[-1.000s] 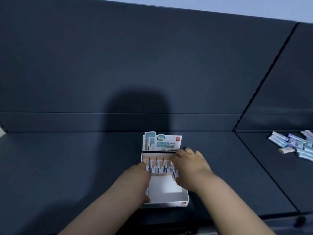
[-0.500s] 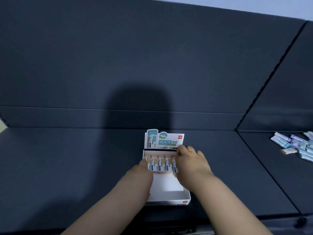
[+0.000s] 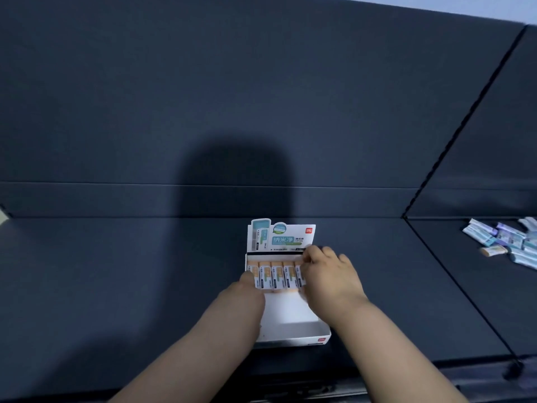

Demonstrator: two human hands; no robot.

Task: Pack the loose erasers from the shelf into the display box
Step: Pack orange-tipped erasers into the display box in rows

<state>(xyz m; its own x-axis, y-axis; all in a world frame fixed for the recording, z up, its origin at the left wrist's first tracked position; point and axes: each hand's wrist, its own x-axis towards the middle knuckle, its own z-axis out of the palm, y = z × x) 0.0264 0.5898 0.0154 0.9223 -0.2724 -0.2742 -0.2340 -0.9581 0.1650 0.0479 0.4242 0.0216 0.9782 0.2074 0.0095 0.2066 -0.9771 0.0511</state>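
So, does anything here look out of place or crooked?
In the white cardboard display box, the row of orange-and-white erasers stands straight, the left hand and right hand at its ends. Only the loose blue and purple erasers lie jumbled far right on the dark shelf, one orange eraser among them.

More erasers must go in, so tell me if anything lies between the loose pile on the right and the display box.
Nothing visible lies on the shelf between the loose erasers and the display box; only the right hand sits over the box's right edge.
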